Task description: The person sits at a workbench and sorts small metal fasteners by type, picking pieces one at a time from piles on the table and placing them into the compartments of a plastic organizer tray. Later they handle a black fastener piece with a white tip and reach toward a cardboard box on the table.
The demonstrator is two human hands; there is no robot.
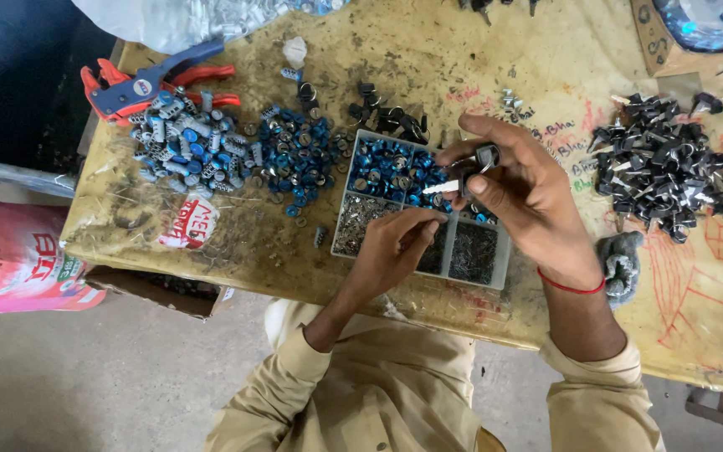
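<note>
two stocks remain: loose blue lock cylinders (211,151) and black keys (663,172). right hand (520,197) pinches a keyed cylinder (472,172) above the parts tray (502,266); left hand (395,247) fingertips pinched narrow inside it.

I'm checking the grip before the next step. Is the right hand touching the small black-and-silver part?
Touching. The head view shows the right hand pinching the small black-and-silver part between thumb and fingers, above the divided tray.
</note>
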